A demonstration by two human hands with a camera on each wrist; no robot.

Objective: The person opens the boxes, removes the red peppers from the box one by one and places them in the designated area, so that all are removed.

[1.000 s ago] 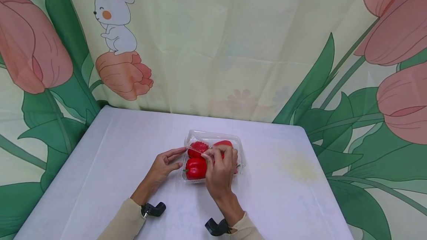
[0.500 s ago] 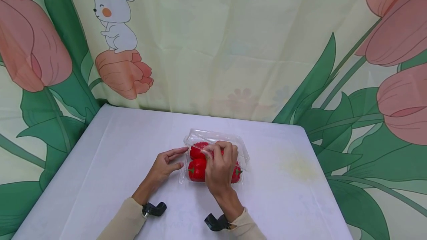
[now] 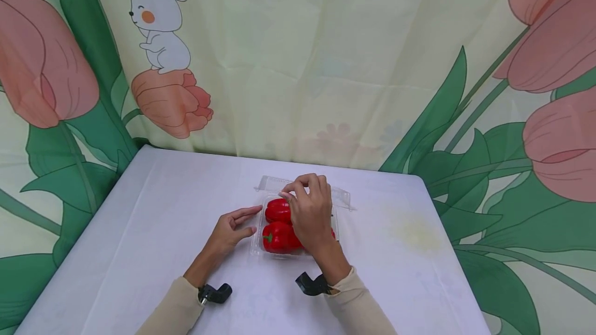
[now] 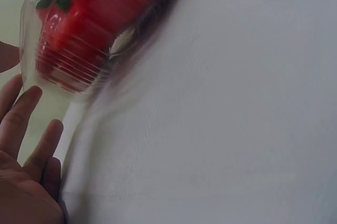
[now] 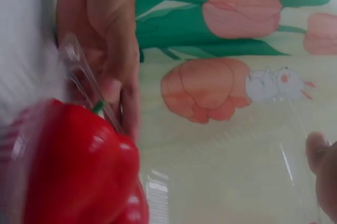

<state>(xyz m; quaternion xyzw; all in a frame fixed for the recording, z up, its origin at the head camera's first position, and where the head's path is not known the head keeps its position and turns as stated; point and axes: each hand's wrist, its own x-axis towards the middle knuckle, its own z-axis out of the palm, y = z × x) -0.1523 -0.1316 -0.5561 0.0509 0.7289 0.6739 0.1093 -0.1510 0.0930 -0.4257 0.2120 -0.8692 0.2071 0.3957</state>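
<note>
Your right hand (image 3: pixel 313 211) is above the clear plastic box (image 3: pixel 258 248), its thumb and fingertips pinching the edge of the lid (image 3: pixel 272 184). The lid is tipped up along the far side of the box, mostly beyond your knuckles, and reaches out to both sides of that hand. Your left hand (image 3: pixel 229 229) lies just left of the box, fingers extended rather than wrapped round it, with the fingertips at the side wall.

The box sits between your two hands on the white table (image 3: pixel 396 273), with red peppers inside. One pepper (image 3: pixel 281 238) is in the near left corner, its green stem facing your left hand; a second pepper (image 3: pixel 278 211) rests just behind it. Your right hand covers most of the box's right half, where a bit of red shows past your wrist.
</note>
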